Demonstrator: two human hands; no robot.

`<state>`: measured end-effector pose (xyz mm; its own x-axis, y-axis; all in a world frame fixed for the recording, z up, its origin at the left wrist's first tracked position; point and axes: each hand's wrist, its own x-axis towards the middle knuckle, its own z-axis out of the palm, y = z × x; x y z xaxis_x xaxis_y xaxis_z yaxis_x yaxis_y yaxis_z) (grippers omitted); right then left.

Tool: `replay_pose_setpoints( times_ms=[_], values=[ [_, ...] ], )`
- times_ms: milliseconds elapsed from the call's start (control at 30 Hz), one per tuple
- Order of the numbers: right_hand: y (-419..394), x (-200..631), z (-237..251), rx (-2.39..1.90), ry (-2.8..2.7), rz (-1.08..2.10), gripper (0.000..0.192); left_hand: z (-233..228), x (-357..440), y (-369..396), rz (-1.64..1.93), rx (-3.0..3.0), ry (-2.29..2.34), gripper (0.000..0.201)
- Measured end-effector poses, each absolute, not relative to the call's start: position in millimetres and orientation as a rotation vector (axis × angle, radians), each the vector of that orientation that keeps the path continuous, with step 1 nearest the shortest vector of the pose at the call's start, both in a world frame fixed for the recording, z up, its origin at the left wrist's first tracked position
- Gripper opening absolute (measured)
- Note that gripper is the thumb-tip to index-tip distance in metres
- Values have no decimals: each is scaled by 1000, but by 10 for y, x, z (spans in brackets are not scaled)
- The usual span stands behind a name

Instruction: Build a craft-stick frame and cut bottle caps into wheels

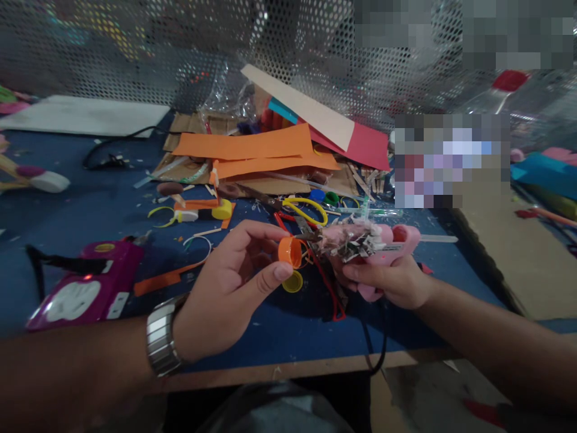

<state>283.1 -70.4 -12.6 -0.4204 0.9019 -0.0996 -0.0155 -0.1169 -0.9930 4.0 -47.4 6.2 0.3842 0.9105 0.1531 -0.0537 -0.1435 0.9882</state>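
Note:
My left hand (225, 288) pinches an orange bottle cap (290, 251) between thumb and fingers, its open side turned toward the right. My right hand (392, 281) grips a pink glue gun (383, 243) whose barrel is wrapped in torn paper scraps; its nozzle points left, almost touching the cap. A yellow cap (293, 281) lies on the blue table just below the orange one. A metal watch (161, 337) sits on my left wrist.
Orange paper sheets (243, 147), red card (365, 147) and cardboard are piled at the back. Yellow-handled scissors (306, 209) and red-handled scissors (331, 294) lie near the hands. A magenta device (85, 291) rests at left. The table's front edge (288, 370) is close.

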Motion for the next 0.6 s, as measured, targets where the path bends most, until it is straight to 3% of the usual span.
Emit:
replay_pose_setpoints(
  times_ms=[167,600],
  values=[
    [-704,2824,-106,-1017,-1440,1627,27,58,43,-472,1025,1465,827,25],
    [-733,2821,-77,-1040,-1475,1528,30,71,47,-469,998,1480,834,26]
  ],
)
